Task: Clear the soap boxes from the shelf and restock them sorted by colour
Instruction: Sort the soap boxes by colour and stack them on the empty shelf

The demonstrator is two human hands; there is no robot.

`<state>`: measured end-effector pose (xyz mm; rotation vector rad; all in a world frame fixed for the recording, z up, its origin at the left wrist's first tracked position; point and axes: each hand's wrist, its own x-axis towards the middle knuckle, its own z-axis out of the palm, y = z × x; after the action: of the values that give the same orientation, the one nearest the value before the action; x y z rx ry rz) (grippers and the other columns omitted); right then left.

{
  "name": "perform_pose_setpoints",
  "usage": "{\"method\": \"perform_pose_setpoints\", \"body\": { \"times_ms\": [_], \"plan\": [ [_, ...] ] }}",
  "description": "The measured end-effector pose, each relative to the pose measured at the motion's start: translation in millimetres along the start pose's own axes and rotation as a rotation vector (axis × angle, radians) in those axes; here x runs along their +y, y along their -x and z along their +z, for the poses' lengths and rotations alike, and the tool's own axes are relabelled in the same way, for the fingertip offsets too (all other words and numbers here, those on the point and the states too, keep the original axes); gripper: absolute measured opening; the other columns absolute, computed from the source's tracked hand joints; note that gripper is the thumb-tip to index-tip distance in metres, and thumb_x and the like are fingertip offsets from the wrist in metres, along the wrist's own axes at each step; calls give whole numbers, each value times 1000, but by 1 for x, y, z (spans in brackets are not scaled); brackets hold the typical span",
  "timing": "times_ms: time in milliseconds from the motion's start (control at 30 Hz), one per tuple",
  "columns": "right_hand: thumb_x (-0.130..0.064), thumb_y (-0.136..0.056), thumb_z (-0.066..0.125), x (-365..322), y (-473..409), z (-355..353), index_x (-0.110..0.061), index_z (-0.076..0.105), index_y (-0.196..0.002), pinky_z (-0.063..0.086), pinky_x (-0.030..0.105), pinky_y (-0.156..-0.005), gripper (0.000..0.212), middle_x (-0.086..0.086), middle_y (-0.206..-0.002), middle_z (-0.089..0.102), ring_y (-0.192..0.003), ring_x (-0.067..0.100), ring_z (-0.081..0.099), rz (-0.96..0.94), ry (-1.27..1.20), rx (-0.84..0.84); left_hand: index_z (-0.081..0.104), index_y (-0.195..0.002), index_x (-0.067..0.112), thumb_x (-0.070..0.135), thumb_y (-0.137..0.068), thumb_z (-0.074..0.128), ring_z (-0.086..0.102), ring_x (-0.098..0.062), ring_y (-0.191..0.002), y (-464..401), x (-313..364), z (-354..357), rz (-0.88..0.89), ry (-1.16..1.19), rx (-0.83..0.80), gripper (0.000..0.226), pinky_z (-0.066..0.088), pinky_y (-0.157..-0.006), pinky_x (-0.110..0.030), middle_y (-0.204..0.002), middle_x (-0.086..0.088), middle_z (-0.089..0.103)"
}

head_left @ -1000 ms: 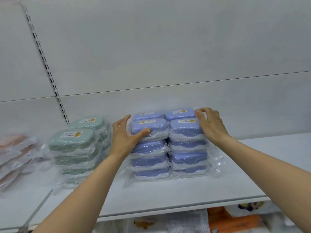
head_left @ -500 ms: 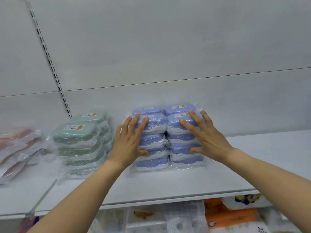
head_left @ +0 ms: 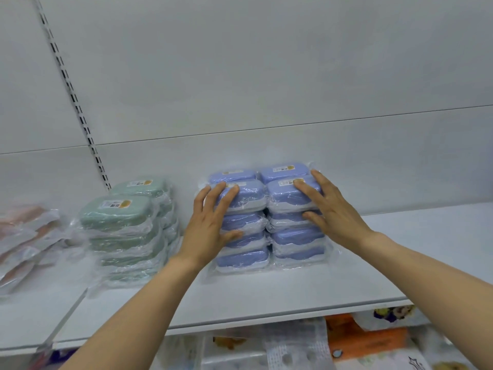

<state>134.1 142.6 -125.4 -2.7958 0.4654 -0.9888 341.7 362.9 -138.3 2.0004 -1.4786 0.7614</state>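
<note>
left hand (head_left: 206,225) flat, fingers straight, pressed blue boxes (head_left: 244,259) | right hand (head_left: 330,212) flat on same | shelf (head_left: 266,292) | green boxes (head_left: 117,212) left

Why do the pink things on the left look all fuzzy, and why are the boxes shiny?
In the head view, the pink packs sit at the wide-angle edge, blurred; the blue soap boxes glint because their plastic wrap catches the light, beside each hand.

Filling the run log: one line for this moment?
left hand: flat on blue soap boxes | right hand: same | green soap boxes: stacked alongside | shelf
</note>
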Motion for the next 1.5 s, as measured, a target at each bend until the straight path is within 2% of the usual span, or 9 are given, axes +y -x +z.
{"method": "perform_pose_setpoints", "body": {
  "times_ms": [100,333,500,633,767,933,1067,1300,1500],
  "plan": [
    [-22,-95,60,-4,4,2,-43,27,-149,49,41,-94,66,-4,-162,4,-143,23,23,33,-6,9,32,-150,30,33,-71,86,24,-31,-140,1,1,0,-17,-1,6,96,30,-110,-34,-153,1,30],
    [-22,-97,55,-20,6,7,-42,27,-149,49,40,-90,63,-3,-162,3,-141,26,26,132,44,24,29,-148,31,48,-70,82,32,-36,-138,1,2,2,-28,-168,4,96,40,-104,-55,-151,-4,36],
    [-41,-99,42,-31,4,2,-36,10,-154,18,54,-115,63,0,-162,2,-149,26,-1,187,357,-90,32,-145,30,60,-60,81,33,-29,-135,-1,4,-5,-22,-338,-29,102,28,-104,-66,-145,-1,39],
    [-41,-99,41,-49,2,-9,-27,7,-154,12,51,-117,66,-1,-162,3,-149,23,-1,181,432,-157,8,-148,34,67,-78,63,15,-22,-143,-9,18,-21,-69,-356,-202,96,6,-116,-59,-155,5,17],
    [-42,-99,43,-67,5,-26,-28,4,-154,7,51,-119,69,-1,-163,-3,-149,22,-5,173,406,-186,13,-152,29,71,-80,57,17,-24,-146,-14,30,-36,-102,-350,-256,94,4,-117,-59,-157,1,19],
    [-37,-93,54,-85,22,-35,-26,24,-152,21,51,-115,67,3,-161,14,-147,26,12,71,304,-21,11,-155,27,70,-83,53,11,-23,-149,2,50,-60,-144,-289,-216,94,7,-118,-56,-162,0,14],
    [-25,-78,76,-102,39,-33,-15,49,-134,49,49,-87,63,16,-140,48,-123,27,34,-100,179,176,31,-149,27,67,-80,50,25,-21,-141,56,59,-82,-106,-156,-99,82,17,-116,-59,-153,0,32],
    [-28,-85,70,-162,36,-15,-16,52,-135,48,49,-91,55,9,-144,44,-129,28,41,-180,109,125,45,-139,26,61,-80,47,39,-25,-130,151,0,-133,-194,-142,-113,69,39,-107,-52,-144,-2,43],
    [-31,-74,79,-250,5,32,-15,55,-130,51,47,-86,63,12,-139,48,-125,34,47,-282,163,63,49,-138,25,62,-78,45,38,-23,-131,177,-80,-183,-309,-116,-82,71,33,-109,-44,-144,-1,42]
  ]
}}
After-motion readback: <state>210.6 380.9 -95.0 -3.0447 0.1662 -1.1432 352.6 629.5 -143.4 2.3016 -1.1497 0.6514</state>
